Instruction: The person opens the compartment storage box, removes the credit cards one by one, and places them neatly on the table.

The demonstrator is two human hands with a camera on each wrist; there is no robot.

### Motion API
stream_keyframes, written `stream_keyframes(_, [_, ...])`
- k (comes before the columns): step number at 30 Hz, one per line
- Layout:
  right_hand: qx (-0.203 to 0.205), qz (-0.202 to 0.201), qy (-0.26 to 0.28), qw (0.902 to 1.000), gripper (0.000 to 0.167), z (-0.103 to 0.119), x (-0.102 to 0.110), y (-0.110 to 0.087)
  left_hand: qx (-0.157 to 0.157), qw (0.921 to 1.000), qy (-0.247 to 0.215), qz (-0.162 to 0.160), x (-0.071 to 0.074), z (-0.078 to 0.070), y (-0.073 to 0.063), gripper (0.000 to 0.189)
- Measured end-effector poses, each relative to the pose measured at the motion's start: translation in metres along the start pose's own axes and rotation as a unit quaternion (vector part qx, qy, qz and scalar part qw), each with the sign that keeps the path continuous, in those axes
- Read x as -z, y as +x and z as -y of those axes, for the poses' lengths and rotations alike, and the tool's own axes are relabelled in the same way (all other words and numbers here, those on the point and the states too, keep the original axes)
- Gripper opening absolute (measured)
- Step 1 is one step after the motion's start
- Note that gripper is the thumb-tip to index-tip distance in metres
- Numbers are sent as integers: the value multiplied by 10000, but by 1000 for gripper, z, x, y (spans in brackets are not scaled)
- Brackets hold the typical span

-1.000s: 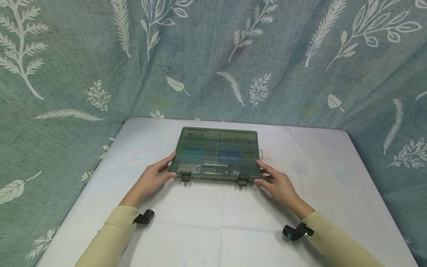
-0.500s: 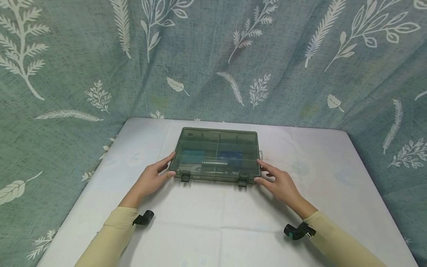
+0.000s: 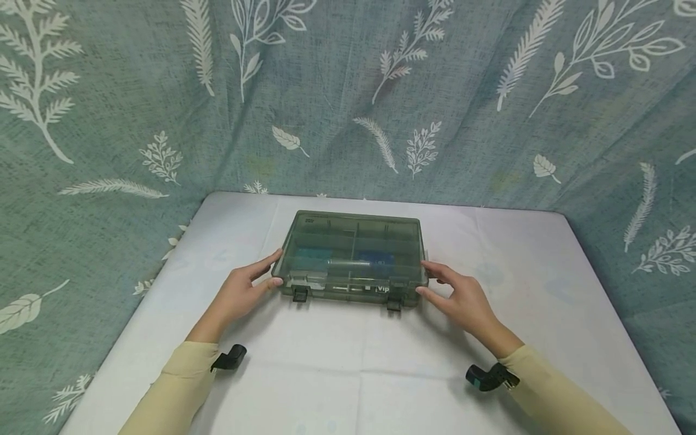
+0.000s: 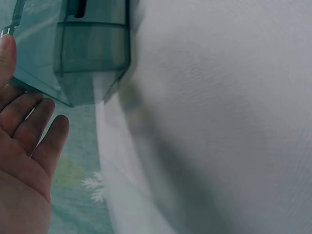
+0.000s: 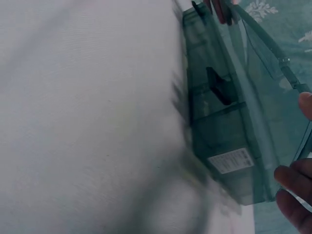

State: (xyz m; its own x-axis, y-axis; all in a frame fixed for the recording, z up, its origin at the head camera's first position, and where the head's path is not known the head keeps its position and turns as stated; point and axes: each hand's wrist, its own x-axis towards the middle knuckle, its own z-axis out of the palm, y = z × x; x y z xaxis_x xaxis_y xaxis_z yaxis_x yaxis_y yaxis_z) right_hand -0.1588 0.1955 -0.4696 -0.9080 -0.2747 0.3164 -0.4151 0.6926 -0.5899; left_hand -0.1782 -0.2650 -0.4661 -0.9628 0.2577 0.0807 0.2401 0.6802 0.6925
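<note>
A transparent green compartment case (image 3: 348, 294) lies on the white cloth in the head view. Its lid (image 3: 380, 225) is raised a little at the front; the right wrist view shows a gap between lid and base (image 5: 222, 129). My left hand (image 3: 241, 296) holds the lid's front left corner, thumb at the front edge and fingers along the side. At the opposite corner my right hand (image 3: 462, 302) grips the lid in the same way. Two dark latches, the left latch (image 3: 300, 295) and the right latch (image 3: 394, 303), hang unfastened. Blue flat items (image 3: 375, 260) show through the lid.
White cloth (image 3: 353, 386) covers the table around the case. Behind and beside it hangs a green leaf-patterned curtain (image 3: 326, 90). A small black camera (image 3: 231, 357) sits on the left wrist, and another black camera (image 3: 489, 377) on the right.
The lid's front edge has risen and tilted up from the base. Both hands have shifted slightly outward and toward me with it.
</note>
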Motion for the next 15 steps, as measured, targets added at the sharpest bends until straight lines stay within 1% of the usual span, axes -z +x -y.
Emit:
stream_keyframes(6, [372,-315,-203,9986,51,5,10,4,-360,9983,279,-367,8,-9,-3,60])
stream_keyframes(12, [787,-634,-394,9941,47,9,22,8,-736,9936,559,-654,16,-18,-4,52])
stream_keyframes(15, [985,-733,-367,9918,44,12,28,11,-906,9907,634,-789,21,-23,-4,49])
